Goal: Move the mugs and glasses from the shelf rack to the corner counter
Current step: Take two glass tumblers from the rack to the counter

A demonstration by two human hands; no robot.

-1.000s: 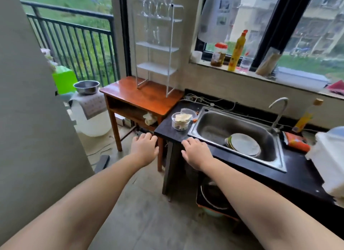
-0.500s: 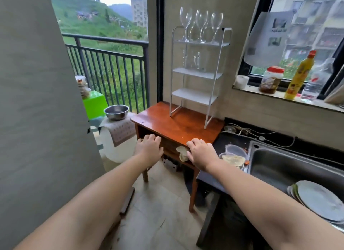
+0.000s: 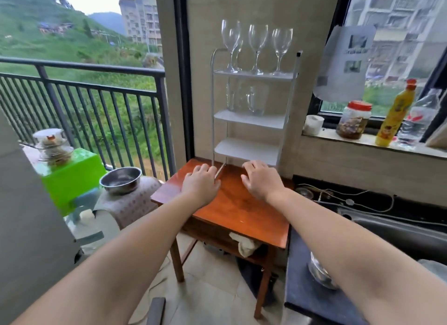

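Reaching toward the white rack (image 3: 251, 121) on the far wooden table (image 3: 237, 211), I hold my left hand (image 3: 202, 184) and right hand (image 3: 262, 179) empty, fingers loosely spread. Its stemmed glasses (image 3: 257, 48) and clear mugs (image 3: 254, 98) look fragile and slippery; I'd grip bowls or handles.

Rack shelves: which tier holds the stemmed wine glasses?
The top tier of the white rack: three wine glasses stand upright there. The second tier holds clear mugs; the two lowest are bare.
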